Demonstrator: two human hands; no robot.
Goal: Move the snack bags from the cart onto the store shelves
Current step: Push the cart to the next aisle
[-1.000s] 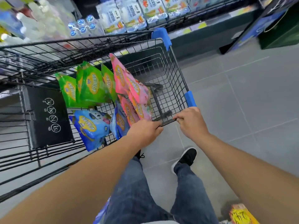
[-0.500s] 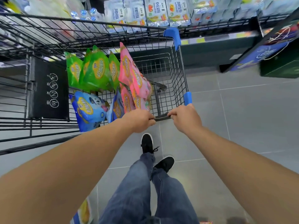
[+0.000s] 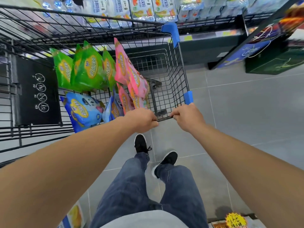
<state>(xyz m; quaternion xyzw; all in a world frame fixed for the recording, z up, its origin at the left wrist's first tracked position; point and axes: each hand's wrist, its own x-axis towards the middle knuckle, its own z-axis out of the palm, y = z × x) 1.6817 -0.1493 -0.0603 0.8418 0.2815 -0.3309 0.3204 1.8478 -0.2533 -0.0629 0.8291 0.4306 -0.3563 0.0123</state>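
Left grip: your left hand point(image 3: 141, 120) is curled around the near rail of the cart point(image 3: 164, 118), knuckles up.
Right grip: your right hand point(image 3: 187, 117) is wrapped on the same rail, just beside the blue corner guard point(image 3: 188, 97).
Snack bags: all in the cart, none in your hands. Pink bags point(image 3: 131, 79) stand tallest, just ahead of your left hand; green bags point(image 3: 88, 69) lean further left; blue bags point(image 3: 82, 111) lie low.
Key relation: the bags sit forward and left of both grips, long axes roughly upright, so your left hand is the nearer one, I'd say.
Store shelves point(image 3: 139, 9): beyond the cart's far end, already stocked with pale packets.
Hard to see: bag print is blurred; the exact bag count is unclear where they overlap.
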